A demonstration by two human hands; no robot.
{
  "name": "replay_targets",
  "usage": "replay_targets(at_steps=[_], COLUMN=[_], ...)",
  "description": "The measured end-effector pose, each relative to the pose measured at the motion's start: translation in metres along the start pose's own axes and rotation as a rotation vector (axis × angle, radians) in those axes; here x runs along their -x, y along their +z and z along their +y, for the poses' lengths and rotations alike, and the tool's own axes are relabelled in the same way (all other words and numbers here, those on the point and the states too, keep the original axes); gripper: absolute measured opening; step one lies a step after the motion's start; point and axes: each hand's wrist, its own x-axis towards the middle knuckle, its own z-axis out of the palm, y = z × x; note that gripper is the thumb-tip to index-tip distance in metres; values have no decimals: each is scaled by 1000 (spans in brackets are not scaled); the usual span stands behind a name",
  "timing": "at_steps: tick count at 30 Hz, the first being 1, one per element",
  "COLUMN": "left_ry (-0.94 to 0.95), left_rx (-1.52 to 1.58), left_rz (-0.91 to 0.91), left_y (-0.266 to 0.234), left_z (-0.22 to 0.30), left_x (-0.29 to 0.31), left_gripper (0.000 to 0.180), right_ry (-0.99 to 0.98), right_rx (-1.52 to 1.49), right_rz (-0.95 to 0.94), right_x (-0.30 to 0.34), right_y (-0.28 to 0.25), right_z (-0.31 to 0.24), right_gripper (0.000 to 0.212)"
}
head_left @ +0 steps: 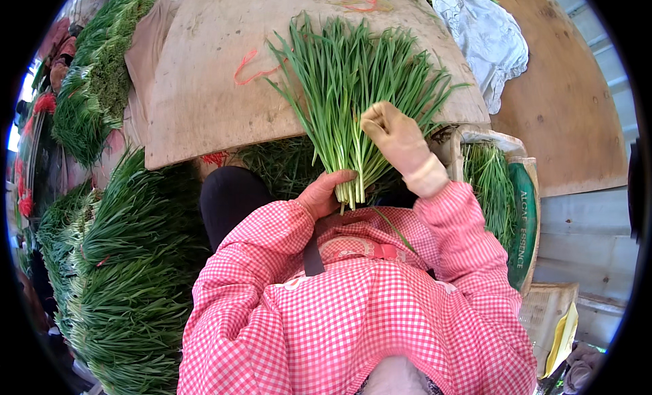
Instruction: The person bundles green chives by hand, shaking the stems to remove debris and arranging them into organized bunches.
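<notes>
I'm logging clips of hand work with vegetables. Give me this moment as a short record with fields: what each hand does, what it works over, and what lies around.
left hand: grips the pale stem ends of the bunch of chives
right hand: in a light glove, rests on the bunch higher up, among the stems
bunch: fanned out, tips pointing away over the wooden board
on board: orange string
left of person: stacked bundles of greens
right of person: sack holding more greens
far right: white cloth
</notes>
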Motion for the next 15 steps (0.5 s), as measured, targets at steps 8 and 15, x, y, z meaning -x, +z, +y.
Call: replay_targets(at_steps=[8, 15], left_ry=[-11, -24], left_rx=[92, 94], left_rz=[5, 6], left_y=[-11, -2], left_z=[-7, -6], left_x=[-2, 0], left_gripper=[54, 56], right_ry=[250, 178], right_rx=[312, -550], right_rz=[-153, 52], right_x=[-35, -25], right_y=[25, 40], right_z=[25, 71], right_gripper=[36, 15])
